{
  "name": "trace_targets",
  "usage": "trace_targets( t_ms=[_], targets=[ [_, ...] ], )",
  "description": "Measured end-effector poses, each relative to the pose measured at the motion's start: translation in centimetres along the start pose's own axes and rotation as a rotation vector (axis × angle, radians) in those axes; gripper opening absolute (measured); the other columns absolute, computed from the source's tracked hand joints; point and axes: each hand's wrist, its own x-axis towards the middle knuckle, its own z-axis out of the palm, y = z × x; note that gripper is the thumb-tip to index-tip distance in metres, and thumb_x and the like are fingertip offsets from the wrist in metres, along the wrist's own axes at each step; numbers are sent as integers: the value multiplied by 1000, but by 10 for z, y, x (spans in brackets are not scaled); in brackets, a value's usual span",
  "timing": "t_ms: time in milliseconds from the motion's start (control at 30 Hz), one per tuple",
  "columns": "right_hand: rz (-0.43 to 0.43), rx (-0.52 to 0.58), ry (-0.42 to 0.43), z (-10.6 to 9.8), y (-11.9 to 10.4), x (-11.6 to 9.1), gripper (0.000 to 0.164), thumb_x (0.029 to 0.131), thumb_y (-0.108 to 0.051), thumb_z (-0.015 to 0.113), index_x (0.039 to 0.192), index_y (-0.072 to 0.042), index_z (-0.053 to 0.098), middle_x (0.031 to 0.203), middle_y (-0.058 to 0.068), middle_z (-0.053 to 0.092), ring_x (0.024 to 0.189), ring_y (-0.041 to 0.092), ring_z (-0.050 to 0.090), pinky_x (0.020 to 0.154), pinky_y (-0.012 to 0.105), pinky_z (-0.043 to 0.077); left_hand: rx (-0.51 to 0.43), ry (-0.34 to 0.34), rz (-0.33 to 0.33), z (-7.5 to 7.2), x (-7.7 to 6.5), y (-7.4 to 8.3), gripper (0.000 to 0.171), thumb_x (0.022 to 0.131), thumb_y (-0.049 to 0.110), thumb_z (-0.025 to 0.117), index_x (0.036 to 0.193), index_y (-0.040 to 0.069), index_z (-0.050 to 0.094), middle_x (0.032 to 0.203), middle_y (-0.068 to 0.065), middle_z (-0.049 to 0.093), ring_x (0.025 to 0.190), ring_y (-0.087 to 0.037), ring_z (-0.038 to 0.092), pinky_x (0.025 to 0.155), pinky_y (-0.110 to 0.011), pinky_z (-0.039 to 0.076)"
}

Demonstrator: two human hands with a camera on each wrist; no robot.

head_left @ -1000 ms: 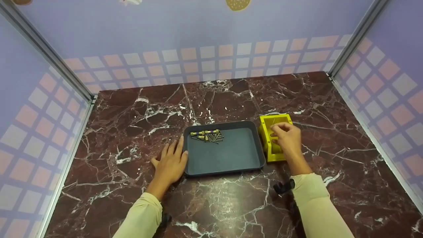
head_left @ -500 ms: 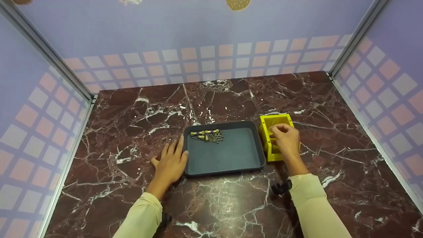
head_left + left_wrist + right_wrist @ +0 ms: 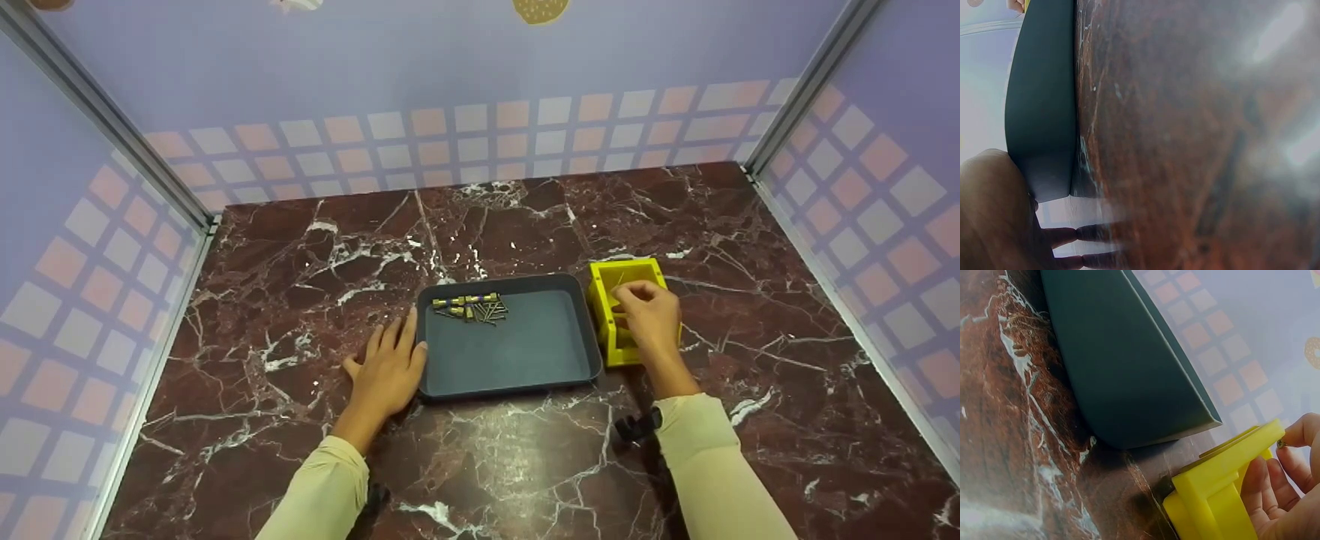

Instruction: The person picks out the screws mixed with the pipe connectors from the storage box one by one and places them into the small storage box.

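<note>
My right hand (image 3: 654, 319) is over the yellow bin (image 3: 634, 358), its thumb and index finger pinching a small screw (image 3: 1281, 444) whose head shows in the right wrist view. The other fingers curl down within the bin's opening. Left of the bin lies a dark grey tray (image 3: 517, 352). Brass-coloured cylindrical pieces (image 3: 450, 303) with dark bands and several loose screws (image 3: 489, 310) are gathered in its upper left corner. Along the tray's left side my left hand (image 3: 388, 375) rests with straight, spread fingers, touching the outer wall. The bin's floor is mostly hidden by my right hand.
Both containers stand on a dark red marbled table (image 3: 495, 465), close beside each other. Lilac panels with pink and white squares (image 3: 471, 142) enclose the table at the back and both sides.
My right hand has shifted slightly left over the yellow bin, still pinching the screw. The left hand, the tray and its contents have stayed put.
</note>
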Motion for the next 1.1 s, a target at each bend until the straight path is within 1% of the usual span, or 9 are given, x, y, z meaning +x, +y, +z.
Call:
trace_targets(
  t_ms=[133,267,500,567,800,933,1100],
  targets=[
    [0,-6,4,0,0,0,17,90,-17,67,96,-3,74,101,19,72,70,14,71,64,33,62,5,1,-3,0,0,0,61,109,51,30,165,37,12,168,-6,29,157,-38,20,104,-81,16],
    [-2,-14,11,0,0,0,16,89,-18,69,94,-3,74,99,19,73,69,14,72,65,35,62,4,-1,-4,0,0,0,61,109,51,30,165,37,11,169,-6,29,157,-38,20,104,-82,15],
    [6,3,12,0,0,0,16,89,-18,70,94,-3,74,95,14,73,68,13,71,62,30,61,4,-8,-7,0,0,0,61,109,52,28,165,37,10,169,-6,28,157,-37,19,105,-84,13],
    [7,5,15,0,0,0,16,89,-18,70,94,-3,74,93,13,73,68,13,71,62,30,61,1,-11,-6,-1,0,0,61,109,52,28,165,37,10,169,-6,28,157,-37,19,105,-84,12],
    [-6,4,18,1,0,0,18,89,-20,71,93,-3,74,99,19,72,68,14,71,62,30,61,2,-16,-5,-1,0,-1,61,109,53,28,165,38,9,169,-6,27,157,-37,18,104,-86,11],
    [-8,-5,24,0,0,0,18,89,-21,72,91,-4,74,95,17,72,66,13,71,62,30,61,11,-13,-6,-1,1,-1,61,108,53,28,165,39,9,169,-5,28,157,-37,19,104,-86,11],
    [0,21,28,0,-1,0,16,88,-18,70,92,-3,74,92,13,72,67,14,71,62,30,61,12,-6,-4,0,1,-1,61,108,52,29,165,38,11,168,-5,29,157,-37,20,104,-85,12]
  ],
)
